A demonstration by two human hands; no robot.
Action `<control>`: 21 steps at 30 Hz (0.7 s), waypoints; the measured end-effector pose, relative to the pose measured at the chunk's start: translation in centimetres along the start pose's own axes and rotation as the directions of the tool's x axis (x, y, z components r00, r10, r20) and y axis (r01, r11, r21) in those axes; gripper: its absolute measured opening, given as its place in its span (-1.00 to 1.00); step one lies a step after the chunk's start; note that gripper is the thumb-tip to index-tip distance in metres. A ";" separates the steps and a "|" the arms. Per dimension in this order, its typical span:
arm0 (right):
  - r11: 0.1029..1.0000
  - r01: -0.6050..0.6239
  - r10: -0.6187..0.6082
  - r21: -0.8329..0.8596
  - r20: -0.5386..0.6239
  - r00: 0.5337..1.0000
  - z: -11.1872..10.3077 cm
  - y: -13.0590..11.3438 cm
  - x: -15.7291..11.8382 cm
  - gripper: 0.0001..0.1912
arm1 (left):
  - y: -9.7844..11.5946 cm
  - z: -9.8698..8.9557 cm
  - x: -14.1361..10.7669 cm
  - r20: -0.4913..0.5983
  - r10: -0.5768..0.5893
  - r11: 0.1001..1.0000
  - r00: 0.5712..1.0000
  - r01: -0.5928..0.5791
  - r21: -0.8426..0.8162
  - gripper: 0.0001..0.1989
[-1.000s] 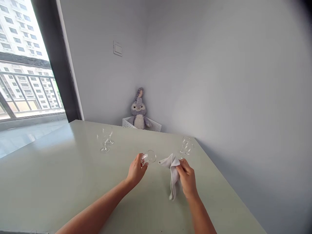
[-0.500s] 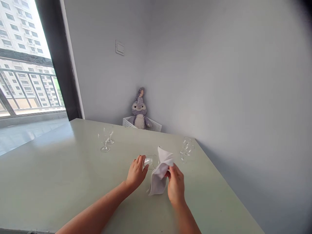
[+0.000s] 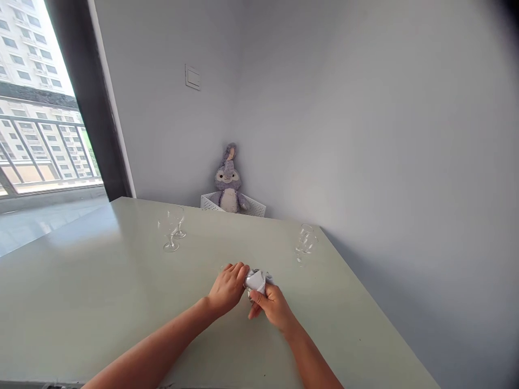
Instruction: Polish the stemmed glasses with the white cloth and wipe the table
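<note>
The glass (image 3: 248, 279) was held above the front-middle part of the desk (image 3: 227, 346), between the two hands, and it was mostly covered by fingers and cloth. By the left hand (image 3: 227, 287) it was grasped at its left end, with the fingers curled over it; the thumb could not be seen. By the right hand (image 3: 271, 307) the light grey cloth (image 3: 260, 288) was pinched between the thumb and the fingers, and it was pressed in a bunch against the glass. Whether the cloth was pushed inside could not be told surely.

On the left side of the desk, two clear stemmed glasses (image 3: 171, 237) were placed upright, near each other. Near the right edge, more clear glasses (image 3: 307, 242) were grouped closely. Behind the desk, a grey plush rabbit (image 3: 228, 186) was seated in a white perforated basket (image 3: 254, 207).
</note>
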State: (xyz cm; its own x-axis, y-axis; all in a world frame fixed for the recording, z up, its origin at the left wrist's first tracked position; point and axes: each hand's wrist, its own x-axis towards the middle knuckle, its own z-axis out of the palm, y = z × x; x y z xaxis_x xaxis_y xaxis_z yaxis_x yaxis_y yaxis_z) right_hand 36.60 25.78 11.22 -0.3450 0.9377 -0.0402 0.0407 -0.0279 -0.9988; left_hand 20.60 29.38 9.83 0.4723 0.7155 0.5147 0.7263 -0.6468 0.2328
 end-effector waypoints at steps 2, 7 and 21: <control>0.983 -0.033 0.046 0.183 -0.070 0.996 -0.1 0.0 0.1 -0.61 | 0.0 -0.3 0.0 -0.023 0.057 0.998 0.998 -0.056 0.038 -0.65; 0.974 -0.034 0.043 0.225 -0.037 0.998 -1.4 -0.8 -0.7 -0.59 | -0.3 -2.0 0.6 0.101 0.051 0.995 0.994 -0.041 -0.096 -0.71; 0.950 -0.099 0.123 0.296 -0.064 0.990 -1.3 -2.7 -1.6 -0.60 | 1.2 -4.7 1.1 0.115 0.070 0.992 0.991 -0.057 -0.108 -0.60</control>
State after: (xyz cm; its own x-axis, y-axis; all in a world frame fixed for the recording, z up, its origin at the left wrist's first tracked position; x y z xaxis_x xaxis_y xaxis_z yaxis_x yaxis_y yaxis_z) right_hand 38.24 24.75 13.99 -0.2768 0.9474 -0.1609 -0.2049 -0.2217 -0.9533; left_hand 19.65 28.10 14.59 0.5758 0.6944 0.4316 0.6397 -0.7114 0.2911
